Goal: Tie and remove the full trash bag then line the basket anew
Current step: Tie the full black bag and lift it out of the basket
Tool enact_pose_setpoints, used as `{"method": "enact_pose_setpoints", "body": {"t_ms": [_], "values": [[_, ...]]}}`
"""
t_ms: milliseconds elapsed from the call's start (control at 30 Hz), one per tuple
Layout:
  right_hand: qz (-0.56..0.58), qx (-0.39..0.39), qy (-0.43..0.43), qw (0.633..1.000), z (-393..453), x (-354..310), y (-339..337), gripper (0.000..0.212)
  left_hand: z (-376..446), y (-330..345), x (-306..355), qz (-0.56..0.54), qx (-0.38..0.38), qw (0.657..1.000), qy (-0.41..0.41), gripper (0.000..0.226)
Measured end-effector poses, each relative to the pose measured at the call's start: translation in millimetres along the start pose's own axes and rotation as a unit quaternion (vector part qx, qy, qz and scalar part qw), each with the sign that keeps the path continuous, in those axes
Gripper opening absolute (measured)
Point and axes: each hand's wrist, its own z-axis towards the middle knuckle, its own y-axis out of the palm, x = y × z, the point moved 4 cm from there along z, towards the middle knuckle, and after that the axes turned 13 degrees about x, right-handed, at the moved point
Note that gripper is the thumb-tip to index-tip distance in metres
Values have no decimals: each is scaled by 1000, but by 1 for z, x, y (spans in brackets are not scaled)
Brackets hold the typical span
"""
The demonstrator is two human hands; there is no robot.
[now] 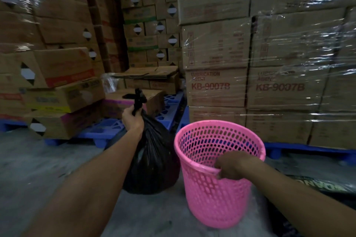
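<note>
Clearly out of its container, the black trash bag [152, 161] sits bulging on the grey concrete floor [32, 161], just left of the pink basket [215, 184] and touching or nearly touching its side. Its neck is gathered into a twisted tail that sticks up above the left hand [133, 117], which is closed in a fist around that neck. The basket, a perforated plastic bin, stands tilted a little, with no liner in it; through the holes only its own far wall and a bit of blue show, and nothing can be seen inside. The right hand [231, 163] hooks over the near rim, fingers curled inside and clamped on the edge.

Behind the bag, blue plastic pallets [107, 132] carry loose cardboard boxes [63, 92], some leaning and crushed. To the right, just behind the basket, rises a tall stack of cartons [250, 86] wrapped in clear film and printed "LUBRICATION AGENT KB-9007B". More stacked boxes fill the background. At the lower right, a dark sheet with blurred lettering [316, 186] lies on the floor under the right forearm.
</note>
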Motion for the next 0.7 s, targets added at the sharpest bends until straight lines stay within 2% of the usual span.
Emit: {"method": "enact_pose_setpoints", "body": {"t_ms": [100, 167, 333, 467, 533, 633, 667, 700], "values": [[-12, -36, -9, 999, 4, -1, 1, 43, -9, 6, -28, -11, -24, 999, -44, 27], [-13, -54, -10, 998, 6, 0, 2, 47, -15, 11, -39, 5, -62, 997, -44, 27], [-5, -75, 1, 997, 17, 2, 11, 49, -42, 17, -65, 138, -214, 963, 88, 23], [89, -39, 5, 995, 20, -1, 25, 58, -35, 9, -94, 295, -211, 928, 81, 22], [155, 8, 1, 988, 21, -6, 32, 58, -36, 12, -116, 386, -278, 873, 106, 28], [195, 71, 4, 978, 23, -10, 39, 48, -60, 9, -143, 547, -400, 726, 120, 54], [201, 81, 0, 976, 22, -11, 40, 46, -68, 6, -146, 575, -424, 691, 109, 61], [206, 86, -3, 975, 22, -11, 41, 45, -74, 3, -150, 586, -442, 673, 91, 66]]}}
